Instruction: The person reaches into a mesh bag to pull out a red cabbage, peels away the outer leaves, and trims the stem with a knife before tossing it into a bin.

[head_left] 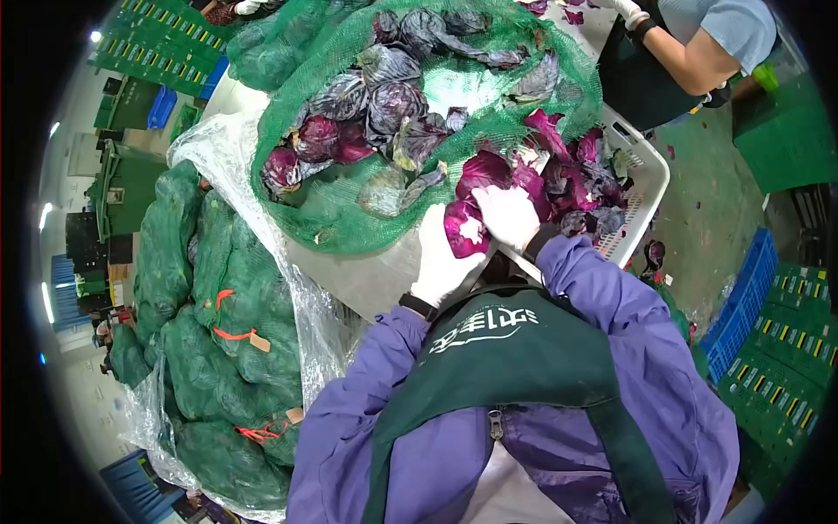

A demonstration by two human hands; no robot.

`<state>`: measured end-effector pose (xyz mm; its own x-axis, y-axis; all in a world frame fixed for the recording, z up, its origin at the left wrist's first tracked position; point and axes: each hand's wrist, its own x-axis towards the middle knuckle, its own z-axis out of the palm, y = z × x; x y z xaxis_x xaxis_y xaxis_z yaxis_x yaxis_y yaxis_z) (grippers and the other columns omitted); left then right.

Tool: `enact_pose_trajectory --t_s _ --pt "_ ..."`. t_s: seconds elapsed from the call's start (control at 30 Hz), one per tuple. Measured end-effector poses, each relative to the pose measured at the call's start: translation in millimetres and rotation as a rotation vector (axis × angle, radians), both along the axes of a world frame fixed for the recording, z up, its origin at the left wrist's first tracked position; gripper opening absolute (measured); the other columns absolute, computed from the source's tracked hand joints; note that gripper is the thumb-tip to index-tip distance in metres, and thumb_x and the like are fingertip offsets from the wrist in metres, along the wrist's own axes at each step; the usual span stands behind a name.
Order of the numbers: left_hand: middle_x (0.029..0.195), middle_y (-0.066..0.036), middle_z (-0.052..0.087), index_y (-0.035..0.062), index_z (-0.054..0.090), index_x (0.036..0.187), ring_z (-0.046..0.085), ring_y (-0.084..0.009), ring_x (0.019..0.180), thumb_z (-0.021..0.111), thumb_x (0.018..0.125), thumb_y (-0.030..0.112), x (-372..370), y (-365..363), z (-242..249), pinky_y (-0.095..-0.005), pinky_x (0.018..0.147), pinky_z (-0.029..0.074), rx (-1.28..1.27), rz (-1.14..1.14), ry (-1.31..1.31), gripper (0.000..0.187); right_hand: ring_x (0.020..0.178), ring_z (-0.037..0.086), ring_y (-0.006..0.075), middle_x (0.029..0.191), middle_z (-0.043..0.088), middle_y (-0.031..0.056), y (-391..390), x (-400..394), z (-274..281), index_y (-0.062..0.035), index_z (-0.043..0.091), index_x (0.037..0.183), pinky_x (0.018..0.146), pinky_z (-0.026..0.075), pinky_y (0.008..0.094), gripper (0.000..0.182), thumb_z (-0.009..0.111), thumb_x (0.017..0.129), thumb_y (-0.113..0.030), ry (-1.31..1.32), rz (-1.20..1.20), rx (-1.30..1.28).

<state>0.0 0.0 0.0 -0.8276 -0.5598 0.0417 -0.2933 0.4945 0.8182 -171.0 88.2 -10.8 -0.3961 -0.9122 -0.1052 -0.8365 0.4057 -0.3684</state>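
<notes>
Both of my hands wear white gloves. My left hand (pixel 441 258) is closed round the left side of a purple cabbage (pixel 465 229), whose pale stem end faces up. My right hand (pixel 509 217) is at the cabbage's upper right, its fingers bent against the purple leaves; its fingertips are partly hidden. Just above sits a loose purple leaf (pixel 483 173). More cabbages (pixel 394 109) and dark wilted leaves lie in an open green mesh bag (pixel 340 229) on the metal table (pixel 371 279). To the right, a white basket (pixel 648 188) holds purple leaves.
Full green mesh sacks (pixel 218 341) with clear plastic wrap stand at the left. Another person's arm (pixel 681 57) reaches in at the top right. Blue crates (pixel 738 306) and green crates (pixel 786 349) are at the right, beyond leaf scraps on the floor.
</notes>
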Motion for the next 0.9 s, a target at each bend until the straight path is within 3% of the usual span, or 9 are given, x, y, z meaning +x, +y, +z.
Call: enact_pose_trajectory --t_s 0.03,0.07,0.23,0.37,0.4,0.53,0.63,0.73,0.9 --pt "0.143 -0.024 0.035 -0.0018 0.027 0.146 0.032 -0.04 0.135 0.087 0.06 0.033 2.6 3.9 1.4 -0.0475 0.114 0.026 -0.024 -0.003 0.025 0.11 0.083 0.068 0.0316 0.088 0.068 0.0172 -3.6 -6.9 -7.0 -0.01 0.063 0.106 0.075 0.052 0.0483 0.029 0.045 0.099 -0.032 -0.051 -0.07 -0.024" --pt "0.142 -0.024 0.036 -0.0019 0.029 0.144 0.033 -0.04 0.135 0.088 0.061 0.031 6.5 6.3 -3.2 -0.0476 0.114 0.027 0.025 0.006 0.067 0.107 0.083 0.067 0.0339 0.083 0.067 0.0179 -5.0 -11.0 -14.7 -0.0083 0.062 0.101 0.072 0.052 0.0465 0.029 0.046 0.097 -0.032 -0.119 -0.109 -0.051" --pt "0.147 -0.023 0.029 0.0033 0.027 0.144 0.033 -0.0392 0.137 0.09 0.06 0.019 53.3 15.8 -8.1 -0.0446 0.113 0.033 -0.046 0.073 0.031 0.106 0.083 0.065 0.0398 0.083 0.066 0.0206 -1.8 -31.4 -18.8 -0.0061 0.058 0.097 0.074 0.051 0.0499 0.027 0.055 0.092 -0.032 -0.221 -0.318 -0.139" --pt "0.147 -0.019 0.027 0.002 0.02 0.149 0.032 -0.032 0.139 0.089 0.061 0.014 72.6 11.4 -8.7 -0.0407 0.116 0.029 0.036 0.087 0.008 0.113 0.087 0.066 0.0367 0.089 0.067 0.0217 -6.9 -14.0 22.7 -0.0027 0.061 0.106 0.077 0.051 0.0452 0.04 0.063 0.088 -0.038 -0.554 -0.16 -0.208" --pt "0.147 -0.018 0.027 0.0023 0.019 0.149 0.032 -0.0315 0.139 0.089 0.062 0.014 71.9 7.1 -9.9 -0.0406 0.115 0.03 0.036 0.068 -0.011 0.112 0.094 0.066 0.0339 0.1 0.067 0.0224 -12.1 -4.4 17.8 -0.0021 0.062 0.115 0.083 0.051 0.0414 0.052 0.065 0.086 -0.046 -0.665 -0.052 -0.317" --pt "0.146 -0.018 0.031 0.0037 0.022 0.149 0.034 -0.0321 0.138 0.088 0.061 0.015 55.0 -1.8 -3.3 -0.0416 0.115 0.03 0.243 0.033 0.036 0.111 0.1 0.065 0.0372 0.103 0.066 0.026 -9.3 0.0 0.1 0.0037 0.06 0.116 0.087 0.049 0.0421 0.061 0.066 0.086 -0.05 -0.884 0.082 -0.074" --pt "0.146 -0.02 0.031 0.0039 0.027 0.147 0.034 -0.0335 0.138 0.089 0.058 0.019 39.8 -6.5 7.5 -0.0429 0.115 0.03 0.452 -0.009 0.083 0.109 0.097 0.065 0.0396 0.101 0.066 0.0273 -5.5 -8.8 4.6 0.0044 0.06 0.112 0.084 0.05 0.0441 0.057 0.063 0.089 -0.048 -0.831 0.118 0.011" --pt "0.144 -0.022 0.033 0.0047 0.029 0.147 0.035 -0.0372 0.136 0.089 0.058 0.024 30.4 -7.2 0.0 -0.044 0.113 0.033 0.065 -0.069 -0.029 0.109 0.088 0.066 0.0413 0.092 0.067 0.0255 -5.3 -8.8 5.0 0.0011 0.063 0.105 0.079 0.051 0.0474 0.039 0.055 0.092 -0.034 -0.545 0.152 0.009" --pt "0.143 -0.022 0.034 0.0047 0.031 0.145 0.038 -0.038 0.133 0.089 0.059 0.027 18.9 -2.1 2.5 -0.0436 0.11 0.037 0.051 -0.016 -0.038 0.106 0.083 0.067 0.0374 0.084 0.068 0.0208 -15.7 -10.5 33.7 -0.0049 0.069 0.093 0.076 0.052 0.0479 0.028 0.053 0.088 -0.027 -0.313 0.133 0.133"
